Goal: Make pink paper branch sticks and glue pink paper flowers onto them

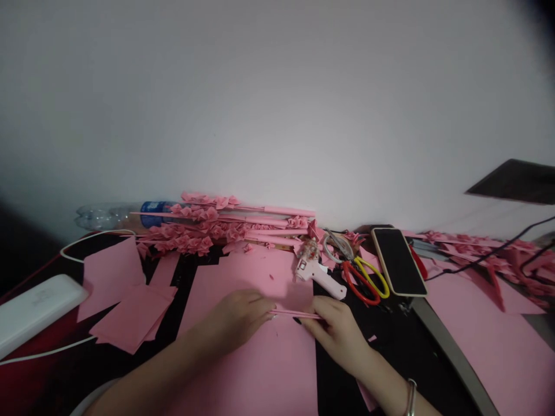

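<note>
A thin folded strip of pink paper (295,314) stretches between my two hands, above large pink sheets (277,370). My left hand (245,315) pinches its left end, and my right hand (333,323) pinches the right end. Just beyond my right hand lies a pale glue gun (321,278), with red and yellow handled scissors (366,280) beside it. Pink paper flowers on rolled stems (208,231) are heaped along the wall.
Square pink sheets (132,318) and a white device (41,312) with a cable are at the left. A plastic bottle (108,216) lies behind them. To the right are a phone (399,262), more pink sheets (489,341) and paper flowers (515,257).
</note>
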Demonstrator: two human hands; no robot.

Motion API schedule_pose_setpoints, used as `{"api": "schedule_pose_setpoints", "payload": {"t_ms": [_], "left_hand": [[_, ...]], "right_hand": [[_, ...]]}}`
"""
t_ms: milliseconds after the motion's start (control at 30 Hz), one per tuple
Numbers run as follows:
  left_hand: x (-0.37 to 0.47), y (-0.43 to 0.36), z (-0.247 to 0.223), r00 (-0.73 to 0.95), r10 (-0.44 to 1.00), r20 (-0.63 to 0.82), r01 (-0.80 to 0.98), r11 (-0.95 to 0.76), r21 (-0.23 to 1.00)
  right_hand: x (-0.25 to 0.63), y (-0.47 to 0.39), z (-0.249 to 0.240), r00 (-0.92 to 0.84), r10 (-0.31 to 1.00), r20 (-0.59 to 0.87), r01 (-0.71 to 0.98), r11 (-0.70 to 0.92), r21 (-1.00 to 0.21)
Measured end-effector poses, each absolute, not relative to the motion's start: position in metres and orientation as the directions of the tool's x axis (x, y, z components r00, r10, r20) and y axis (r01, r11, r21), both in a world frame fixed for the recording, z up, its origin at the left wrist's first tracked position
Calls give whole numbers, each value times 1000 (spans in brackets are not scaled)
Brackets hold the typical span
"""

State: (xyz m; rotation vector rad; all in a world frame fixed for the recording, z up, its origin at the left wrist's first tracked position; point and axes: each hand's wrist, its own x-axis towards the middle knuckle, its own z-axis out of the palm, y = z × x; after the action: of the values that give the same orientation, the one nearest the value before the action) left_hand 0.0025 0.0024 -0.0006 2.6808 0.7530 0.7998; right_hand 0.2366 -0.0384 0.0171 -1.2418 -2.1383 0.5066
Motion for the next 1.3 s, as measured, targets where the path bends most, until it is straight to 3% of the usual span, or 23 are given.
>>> {"api": "schedule_pose_setpoints", "payload": {"t_ms": [133, 233, 467, 667, 1033, 1300], "left_hand": [[-1, 5, 0, 569, 672, 473, 452, -737, 503], [-1, 5, 1, 487, 782, 389, 477, -611, 632], [6, 5, -1, 463, 785, 412, 366, -592, 718], [5, 12, -5, 350, 880, 321, 289, -428, 857], [5, 16, -1, 264, 938, 226, 209, -284, 936], [4, 15, -1, 260, 947, 190, 232, -252, 939]], "right_hand": [[243, -33, 13, -120, 938, 326, 609, 329, -722], [245, -33, 9, 4, 942, 336, 581, 271, -768], [230, -40, 13, -97, 943, 317, 509, 321, -799], [219, -37, 17, -88, 954, 286, 403, 297, -866], [197, -16, 20, -235, 971, 47, 131, 80, -988], [195, -13, 12, -320, 947, -6, -96, -39, -995]]}}
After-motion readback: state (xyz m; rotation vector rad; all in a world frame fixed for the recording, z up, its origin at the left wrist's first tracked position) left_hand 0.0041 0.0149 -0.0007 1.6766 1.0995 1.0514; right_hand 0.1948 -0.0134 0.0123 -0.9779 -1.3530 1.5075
